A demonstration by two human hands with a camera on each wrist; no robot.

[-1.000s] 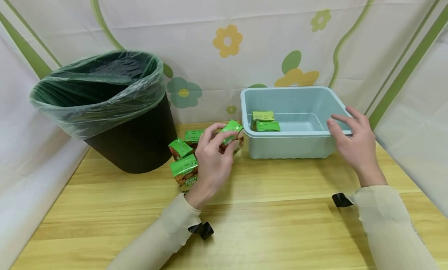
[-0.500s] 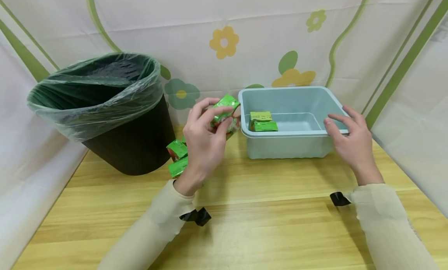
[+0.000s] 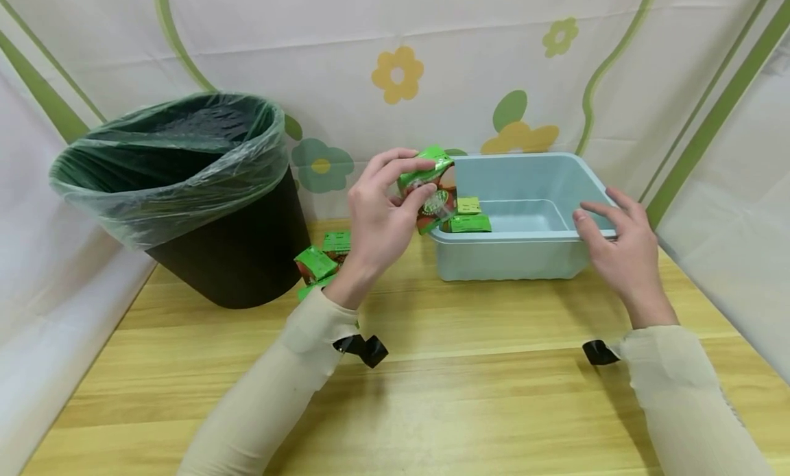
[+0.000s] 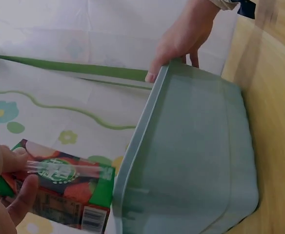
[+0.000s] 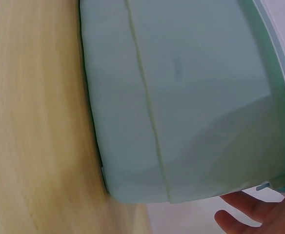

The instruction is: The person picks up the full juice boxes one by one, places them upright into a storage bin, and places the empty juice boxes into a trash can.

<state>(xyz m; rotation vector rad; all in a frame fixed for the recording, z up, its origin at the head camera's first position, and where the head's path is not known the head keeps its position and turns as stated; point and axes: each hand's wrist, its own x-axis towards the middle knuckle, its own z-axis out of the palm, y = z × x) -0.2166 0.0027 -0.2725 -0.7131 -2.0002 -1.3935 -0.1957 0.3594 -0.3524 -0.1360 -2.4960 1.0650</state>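
Note:
My left hand (image 3: 385,212) pinches a juice box (image 3: 435,188) with a green top and fruit pictures, thumb on its near face. In the head view it is tilted and overlaps the left rim of the light blue bin (image 3: 518,256); the left wrist view shows a clear strip across the carton (image 4: 59,175). Inside the bin, two more green-topped boxes (image 3: 470,223) sit in the left corner. My right hand (image 3: 623,256) holds the bin's front right rim, thumb over the edge, other fingers (image 5: 252,207) outside the side wall.
Several green-topped boxes (image 3: 316,263) stand on the wooden table (image 3: 469,394), partly hidden behind my left wrist. At the left is a black trash can (image 3: 241,250) lined with a green translucent bag (image 3: 247,160). A flower-printed curtain (image 3: 457,64) closes off the back.
My left hand has lifted the juice box from beside the bin and moved it up and right, turning it at the left rim. My right hand stays at the bin.

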